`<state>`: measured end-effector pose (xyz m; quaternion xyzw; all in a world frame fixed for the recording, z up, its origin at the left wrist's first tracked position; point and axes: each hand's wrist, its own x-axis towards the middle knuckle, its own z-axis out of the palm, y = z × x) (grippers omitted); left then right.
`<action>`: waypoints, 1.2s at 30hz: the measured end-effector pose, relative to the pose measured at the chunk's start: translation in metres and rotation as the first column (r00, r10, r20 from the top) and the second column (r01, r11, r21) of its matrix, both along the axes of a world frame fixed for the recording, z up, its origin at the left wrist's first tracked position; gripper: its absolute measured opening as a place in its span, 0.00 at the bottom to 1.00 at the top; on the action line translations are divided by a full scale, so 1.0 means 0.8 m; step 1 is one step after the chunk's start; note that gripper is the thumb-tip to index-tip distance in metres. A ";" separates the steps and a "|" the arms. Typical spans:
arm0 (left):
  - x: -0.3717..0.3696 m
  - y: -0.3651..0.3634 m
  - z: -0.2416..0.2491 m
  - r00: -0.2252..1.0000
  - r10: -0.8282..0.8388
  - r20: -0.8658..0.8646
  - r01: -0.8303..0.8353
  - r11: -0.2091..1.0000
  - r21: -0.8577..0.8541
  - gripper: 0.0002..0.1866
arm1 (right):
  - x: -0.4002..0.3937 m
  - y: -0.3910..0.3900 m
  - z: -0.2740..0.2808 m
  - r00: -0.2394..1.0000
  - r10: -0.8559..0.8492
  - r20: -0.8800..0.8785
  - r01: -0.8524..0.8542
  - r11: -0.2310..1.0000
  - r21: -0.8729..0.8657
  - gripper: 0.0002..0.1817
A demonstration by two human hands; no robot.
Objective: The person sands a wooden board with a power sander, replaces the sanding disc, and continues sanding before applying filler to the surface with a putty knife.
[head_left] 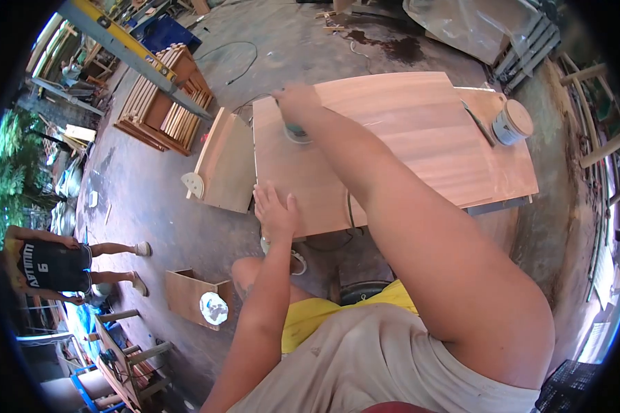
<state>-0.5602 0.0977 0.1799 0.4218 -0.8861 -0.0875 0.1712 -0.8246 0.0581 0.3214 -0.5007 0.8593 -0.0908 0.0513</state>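
A large light wooden panel (393,144) lies flat in front of me. Near its far left corner, my right hand (298,103) is wrapped over a sander (297,131) whose green body and pale round base rest on the wood. The hand's outline is slightly blurred. My left hand (275,213) lies flat on the panel's near left corner, fingers spread and holding nothing. A dark cord (351,210) hangs over the panel's near edge.
At the panel's right stands a lidded tub (512,124) beside a thin dark tool (480,124). Left are a wooden piece (224,162), stacked slatted frames (169,100) and a small wooden box (189,296). A person (48,265) stands at the far left.
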 end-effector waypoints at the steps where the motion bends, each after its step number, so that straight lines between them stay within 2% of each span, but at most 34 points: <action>1: -0.001 -0.001 0.000 0.999 0.025 -0.043 -0.023 0.999 0.042 0.38 | -0.013 0.012 -0.002 0.999 -0.034 -0.018 0.034 0.999 0.017 0.23; 2: -0.001 -0.002 0.000 0.995 0.050 -0.085 -0.043 0.995 0.085 0.39 | -0.026 0.024 -0.003 0.999 -0.042 -0.013 0.042 0.999 0.013 0.23; 5: 0.000 -0.014 -0.015 0.981 0.083 -0.173 -0.072 0.995 0.067 0.38 | -0.064 0.065 0.003 0.995 -0.097 -0.025 0.098 0.993 0.060 0.23; 9: -0.008 -0.015 -0.004 0.970 0.130 -0.204 -0.107 0.987 0.120 0.38 | -0.114 0.117 0.001 0.977 -0.208 -0.047 0.209 0.977 0.031 0.26; 11: -0.011 -0.013 0.002 0.957 0.236 -0.166 -0.209 0.964 0.165 0.38 | -0.136 0.141 -0.005 0.965 -0.261 -0.038 0.261 0.965 -0.001 0.29; 14: -0.016 -0.011 0.005 0.951 0.293 -0.096 -0.275 0.947 0.165 0.37 | -0.164 0.179 0.005 0.946 -0.320 -0.044 0.321 0.947 0.020 0.31; 16: -0.017 -0.007 0.012 0.950 0.303 -0.071 -0.289 0.943 0.166 0.36 | -0.182 0.203 0.005 0.930 -0.361 -0.077 0.363 0.931 0.020 0.24; 17: -0.019 -0.005 0.015 0.945 0.322 -0.051 -0.310 0.936 0.169 0.35 | -0.193 0.214 0.005 0.928 -0.365 -0.075 0.367 0.930 0.021 0.24; 20: -0.022 -0.003 0.019 0.940 0.341 -0.025 -0.333 0.930 0.153 0.34 | -0.226 0.244 0.000 0.910 -0.409 -0.070 0.412 0.910 0.045 0.24; 22: -0.023 -0.005 0.017 0.936 0.350 -0.020 -0.344 0.928 0.140 0.34 | -0.247 0.264 -0.004 0.877 -0.469 -0.100 0.472 0.882 0.001 0.30; 27: -0.023 -0.005 0.014 0.922 0.386 0.008 -0.384 0.916 0.118 0.32 | -0.288 0.323 0.001 0.843 -0.528 -0.105 0.534 0.845 0.037 0.27; 32: -0.019 -0.006 0.010 0.937 0.350 -0.025 -0.346 0.934 0.087 0.29 | -0.323 0.382 -0.003 0.779 -0.600 -0.179 0.616 0.786 0.046 0.30; 36: -0.018 -0.007 0.011 0.937 0.347 -0.040 -0.342 0.935 0.097 0.29 | -0.340 0.418 -0.006 0.774 -0.595 -0.216 0.618 0.784 0.058 0.32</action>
